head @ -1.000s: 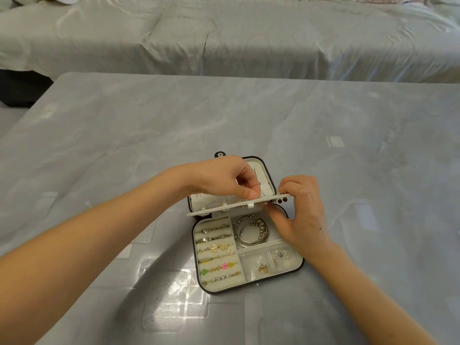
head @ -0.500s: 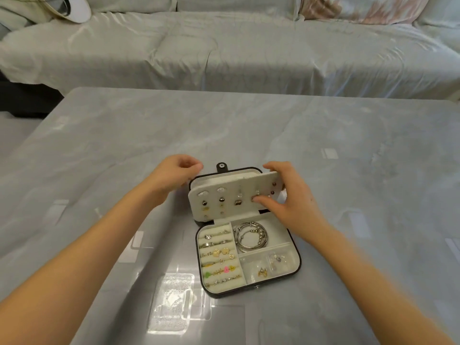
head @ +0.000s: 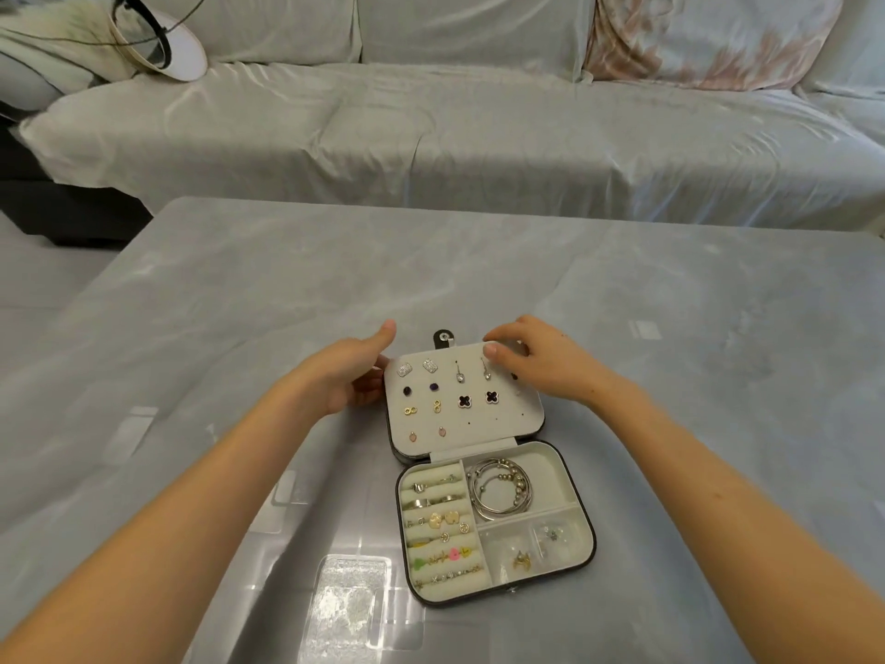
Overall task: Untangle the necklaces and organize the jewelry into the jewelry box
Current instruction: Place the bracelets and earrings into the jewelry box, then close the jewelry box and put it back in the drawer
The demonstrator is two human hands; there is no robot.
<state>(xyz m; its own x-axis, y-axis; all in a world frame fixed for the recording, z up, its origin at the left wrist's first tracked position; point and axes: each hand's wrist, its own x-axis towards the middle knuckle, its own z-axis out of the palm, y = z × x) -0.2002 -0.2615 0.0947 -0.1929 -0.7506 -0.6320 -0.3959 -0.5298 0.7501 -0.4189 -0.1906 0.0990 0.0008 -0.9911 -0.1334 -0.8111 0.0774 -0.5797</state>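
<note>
- Nearest me, a clear plastic bag (head: 352,611) is lying flat on the desk (head: 239,304), just beside the front left corner of the jewelry box (head: 593,543)
- The box is sitting open in the middle of the desk; its tray is showing rings (head: 443,519) tucked in the padded rows on the left, bangles (head: 500,491) coiled in the back right compartment, and small bagged pieces (head: 522,558) in the two front right ones; I am seeing no necklace in any of them
- Past the hinge, the earring panel (head: 459,409) is lying back against the lid, studs in pairs facing up
- My left hand (head: 349,376) is waiting at the lid's left edge, fingers loosely apart and just touching it, thumb raised, holding nothing
- My right hand (head: 541,364) is working at the panel's far right corner; the thumb is lying on its face and the other fingers (head: 498,334) are reaching over the edge; whether they are pinching or only pressing, I cannot tell
- I am judging the step as seating this panel; it is asking for even, gentle pressure at both sides, fingers clear of the studs, so nothing is popping loose
- Beyond, the snap tab (head: 443,338) is poking out behind the lid; the sofa (head: 431,127) is standing well apart
</note>
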